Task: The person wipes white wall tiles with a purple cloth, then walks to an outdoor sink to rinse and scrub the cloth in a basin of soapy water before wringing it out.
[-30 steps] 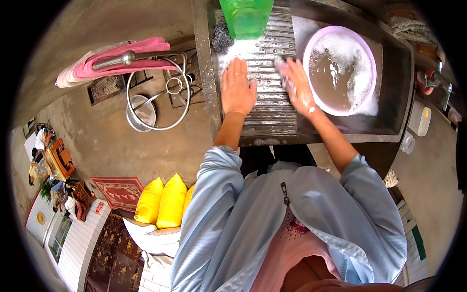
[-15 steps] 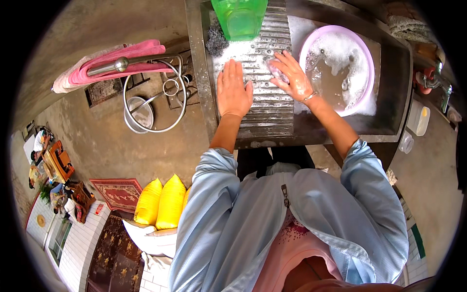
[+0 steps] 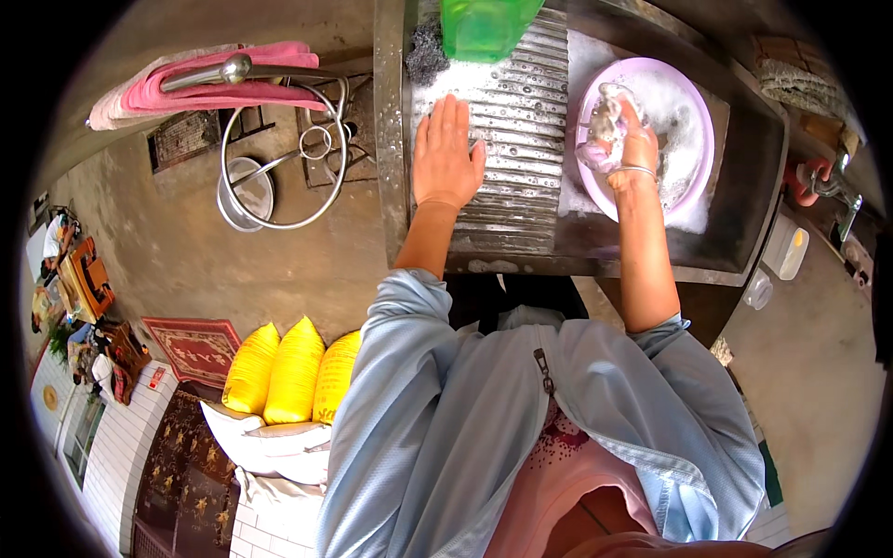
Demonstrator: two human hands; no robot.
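My left hand (image 3: 448, 156) lies flat on the ridged washboard (image 3: 519, 191) of the dark stone sink, fingers stretched out and holding nothing. Over the left side of a lilac basin (image 3: 709, 139), my right hand (image 3: 638, 147) has its fingers closed round a wet, sudsy, pinkish-white bundle that looks like a small cloth (image 3: 605, 126). Suds hide its exact shape. White foam floats on the water in the basin. Beyond my left hand a green plastic container (image 3: 484, 28) stands at the washboard's far end, beside a dark mesh scourer (image 3: 426, 56).
A metal stand (image 3: 226, 177) with pink towels (image 3: 223, 79) and a small basin (image 3: 246, 193) is at the left. A tap (image 3: 842, 191) and a clear tub (image 3: 786, 249) lie right of the sink. Yellow sacks (image 3: 296, 372) rest behind; people (image 3: 58, 242) sit far left.
My right hand has gone from the washboard to the basin at the right, taking the sudsy bundle along. My left hand stays flat on the board. The view has shifted slightly.
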